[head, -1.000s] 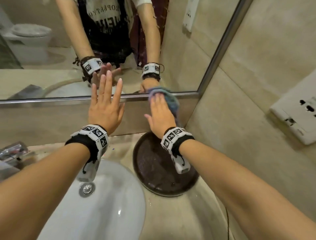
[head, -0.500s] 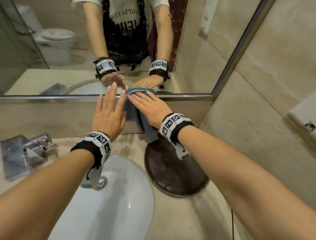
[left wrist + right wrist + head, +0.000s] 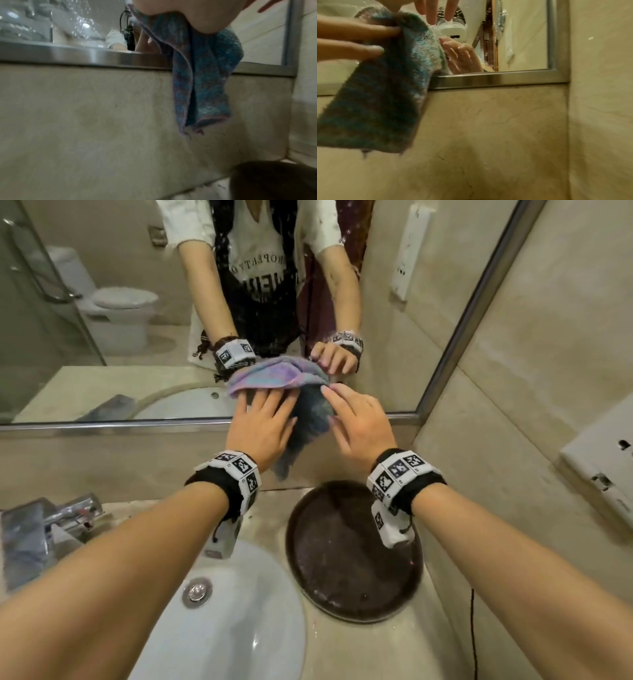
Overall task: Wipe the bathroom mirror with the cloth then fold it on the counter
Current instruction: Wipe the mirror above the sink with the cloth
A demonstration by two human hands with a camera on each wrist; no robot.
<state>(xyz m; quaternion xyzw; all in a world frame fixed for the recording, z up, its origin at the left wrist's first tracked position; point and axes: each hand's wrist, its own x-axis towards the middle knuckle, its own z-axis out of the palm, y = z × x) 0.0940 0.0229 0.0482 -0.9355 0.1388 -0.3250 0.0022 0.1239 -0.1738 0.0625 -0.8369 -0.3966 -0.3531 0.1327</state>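
Note:
A blue-purple cloth (image 3: 310, 412) is held flat against the lower part of the mirror (image 3: 137, 302), with its tail hanging below the metal frame. My left hand (image 3: 263, 419) presses on it with spread, straight fingers. In the left wrist view the cloth (image 3: 205, 81) hangs from under my palm. My right hand (image 3: 359, 422) lies beside the cloth's right edge, fingers straight, with a fingertip touching the upper edge. In the right wrist view the cloth (image 3: 385, 88) hangs at the left. The right hand's fingers (image 3: 431, 12) stand straight above it and hold nothing.
Below the mirror runs a beige stone counter (image 3: 359, 645) with a white sink basin (image 3: 222, 628) and a chrome faucet (image 3: 51, 525) at the left. A dark round tray (image 3: 342, 570) lies under my right wrist. A wall socket (image 3: 599, 467) sits on the right wall.
My right hand slid the cloth leftwards along the mirror's lower edge. The left hand now lies on the cloth instead of bare glass, and the right hand has come off to its right side.

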